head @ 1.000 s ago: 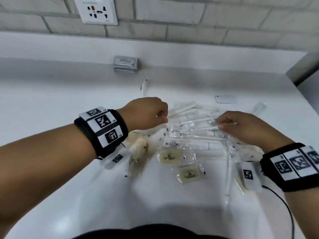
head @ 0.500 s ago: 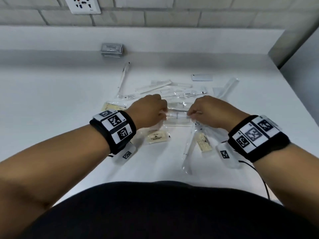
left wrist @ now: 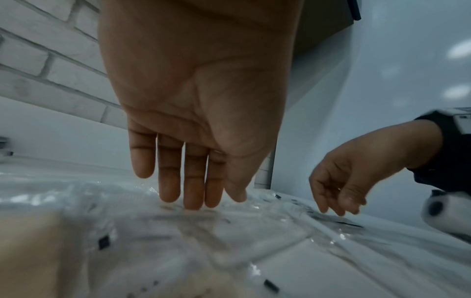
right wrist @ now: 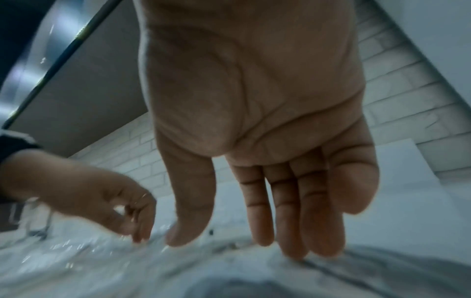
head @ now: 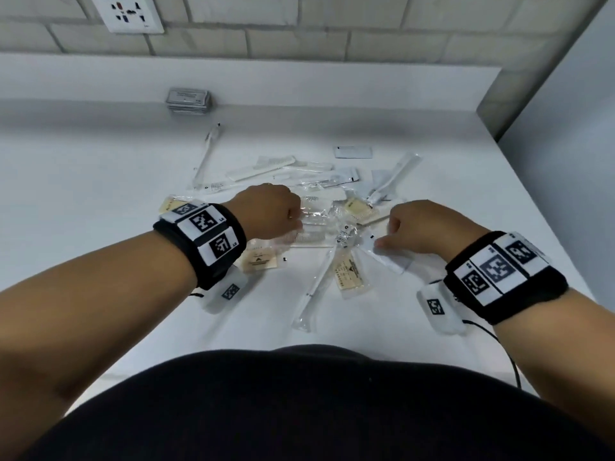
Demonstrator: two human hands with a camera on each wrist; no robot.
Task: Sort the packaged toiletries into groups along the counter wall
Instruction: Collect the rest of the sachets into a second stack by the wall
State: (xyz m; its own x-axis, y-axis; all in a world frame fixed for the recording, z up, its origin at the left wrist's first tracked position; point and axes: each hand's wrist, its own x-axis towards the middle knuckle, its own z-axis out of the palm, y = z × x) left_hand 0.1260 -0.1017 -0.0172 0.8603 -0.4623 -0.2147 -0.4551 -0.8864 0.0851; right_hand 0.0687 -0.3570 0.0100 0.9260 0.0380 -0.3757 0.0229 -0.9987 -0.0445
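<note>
A loose pile of clear-wrapped toiletries [head: 319,224] lies mid-counter. It holds combs [head: 263,166], toothbrushes [head: 316,287] and beige soap packets [head: 259,261]. My left hand [head: 293,221] hovers over the pile's left side. In the left wrist view its straight fingers [left wrist: 193,201] touch a clear packet [left wrist: 229,231] with their tips. My right hand [head: 386,234] is at the pile's right side, thumb on a pale flat sachet [head: 392,259]. Its fingers [right wrist: 293,242] point straight down onto that grey sachet [right wrist: 280,278]. Neither hand grips anything that I can see.
A stack of grey packets [head: 189,100] stands against the counter wall [head: 299,81] at back left. One wrapped toothbrush [head: 208,151] lies apart toward it, and a white sachet [head: 352,152] lies behind the pile. A side wall [head: 549,128] bounds the counter on the right.
The view has dropped lower and nearer. Both hands have come toward me over the pile. The right hand has since moved right, away from the left.
</note>
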